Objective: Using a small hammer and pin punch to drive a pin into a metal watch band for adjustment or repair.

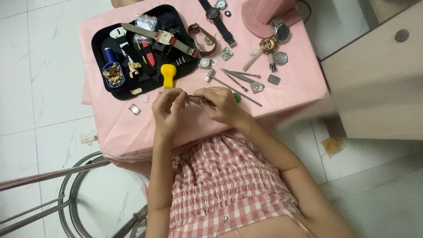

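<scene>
White tiled floor surrounds a small table (282, 94) draped in pink cloth. At my twelve o'clock, both hands meet above its near edge. My left hand (169, 105) and right hand (220, 103) have their fingers closed, pinching a small metal piece (194, 99) between them; I cannot tell what it is. I judge the work midway: watches and tools lie scattered, a black tool tray (99, 44) at eleven o'clock, a small hammer (229, 84) at one
</scene>
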